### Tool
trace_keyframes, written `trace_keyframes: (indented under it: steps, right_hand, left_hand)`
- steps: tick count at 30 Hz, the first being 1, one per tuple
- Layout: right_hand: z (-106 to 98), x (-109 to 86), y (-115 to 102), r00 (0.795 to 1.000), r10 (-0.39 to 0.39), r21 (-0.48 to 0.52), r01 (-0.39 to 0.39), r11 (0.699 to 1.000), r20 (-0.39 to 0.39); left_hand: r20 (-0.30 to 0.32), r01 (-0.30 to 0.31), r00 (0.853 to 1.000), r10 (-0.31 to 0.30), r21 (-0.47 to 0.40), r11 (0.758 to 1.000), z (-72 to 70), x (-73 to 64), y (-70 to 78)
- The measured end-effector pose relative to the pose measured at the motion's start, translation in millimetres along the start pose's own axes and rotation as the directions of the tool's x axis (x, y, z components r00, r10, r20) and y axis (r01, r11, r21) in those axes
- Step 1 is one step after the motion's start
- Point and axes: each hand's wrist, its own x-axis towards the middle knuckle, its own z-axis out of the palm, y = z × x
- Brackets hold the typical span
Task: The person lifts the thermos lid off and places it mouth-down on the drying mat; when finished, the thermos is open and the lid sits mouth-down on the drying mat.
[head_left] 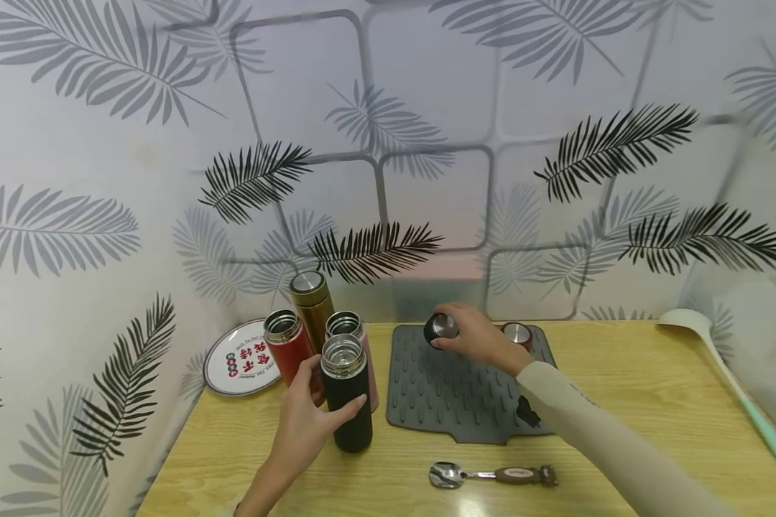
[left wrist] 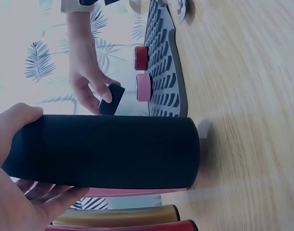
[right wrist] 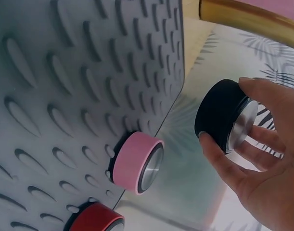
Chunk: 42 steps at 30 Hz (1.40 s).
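My left hand (head_left: 302,416) grips an upright black thermos bottle (head_left: 352,413) with its mouth uncovered. Whether its base touches the table cannot be told. Above the grey mat (head_left: 420,402), my right hand (head_left: 478,336) pinches a black bottle lid (right wrist: 218,113) with a silver top, tilted. Below it in the right wrist view, a pink lid (right wrist: 134,161) and a red lid (right wrist: 96,219) sit on the mat. Close behind the black bottle stand an uncapped red bottle (head_left: 287,353), an uncapped pink bottle (head_left: 371,366) and a gold bottle (head_left: 315,309) wearing its lid.
A white plate (head_left: 223,345) with red lettering leans at the back left. In front of the mat lies a spoon (head_left: 511,474) with a brown handle. A ladle (head_left: 724,355) with a green handle lies along the right side. A patterned wall covering borders the table (head_left: 627,402).
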Motion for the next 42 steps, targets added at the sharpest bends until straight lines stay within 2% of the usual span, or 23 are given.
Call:
trace_keyframes:
  steps: [5, 10, 15, 22, 27, 30, 34, 42]
  right_hand:
    - [5, 2.3, 9, 1.0, 0.007, -0.024, -0.007, 1.0, -0.007]
    - [16, 12.8, 17, 0.999, -0.032, -0.078, 0.031, 0.996, -0.015]
    - [25, 21.6, 19, 1.0, -0.02, -0.109, 0.021, 0.994, 0.014]
    - [33, 33.8, 17, 0.998, 0.002, -0.176, 0.01, 0.984, 0.065]
    - [36, 40.3, 19, 0.996, -0.002, -0.212, 0.022, 0.977, 0.093]
    - [41, 42.7, 22, 0.995, -0.047, -0.229, 0.066, 0.971, 0.09]
    - [49, 45.4, 19, 0.994, -0.061, -0.254, 0.081, 0.964, 0.086]
    - [50, 48.7, 11, 0.995, 0.01, -0.224, 0.012, 0.974, 0.098]
  left_hand:
    - [0.012, -0.006, 1.0, 0.006, -0.031, 0.999, 7.1, 2.0, -3.4]
    - [-0.015, -0.014, 1.0, 0.014, -0.023, 1.0, 10.1, 6.0, -9.9]
    - [-0.022, -0.006, 1.0, 0.006, -0.019, 1.0, 11.3, 14.3, -14.1]
    - [-0.074, -0.07, 0.995, 0.072, 0.03, 0.997, 13.5, 28.9, -18.0]
    - [-0.087, -0.092, 0.992, 0.093, 0.013, 0.996, 16.5, 32.2, -19.1]
    - [-0.088, -0.094, 0.992, 0.094, 0.006, 0.996, 17.4, 33.9, -20.4]
    - [-0.073, -0.096, 0.993, 0.096, 0.001, 0.995, 18.2, 37.3, -22.8]
    - [-0.029, -0.1, 0.995, 0.1, 0.001, 0.995, 21.5, 43.3, -27.9]
